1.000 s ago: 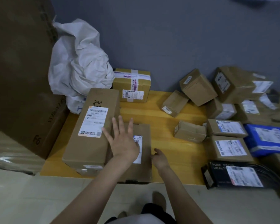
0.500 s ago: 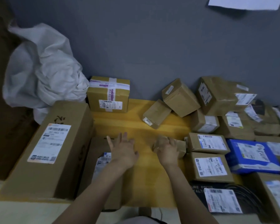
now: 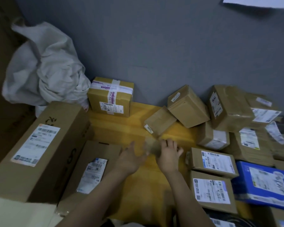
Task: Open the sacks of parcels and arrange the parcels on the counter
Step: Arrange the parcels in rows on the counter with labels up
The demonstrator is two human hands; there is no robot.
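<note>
A small brown parcel (image 3: 152, 146), blurred by motion, sits low over the yellow wooden counter (image 3: 138, 126) between my hands. My right hand (image 3: 169, 155) grips its right side with curled fingers. My left hand (image 3: 131, 159) is at its left side with fingers extended; the blur hides whether they touch it. A crumpled white sack (image 3: 47, 71) lies at the back left. Left of my hands are a long cardboard box (image 3: 39, 145) and a flat labelled box (image 3: 92, 172).
A taped box (image 3: 111, 97) stands against the grey wall. Several brown parcels (image 3: 187, 105) are piled at the right, in front of them two labelled boxes (image 3: 211, 161) and a blue parcel (image 3: 266, 182). A large cardboard sheet (image 3: 0, 79) leans at the left.
My left hand left the flat box and came right to the small parcel. My right hand took hold of that parcel and shifted it left. The view moved closer and to the right.
</note>
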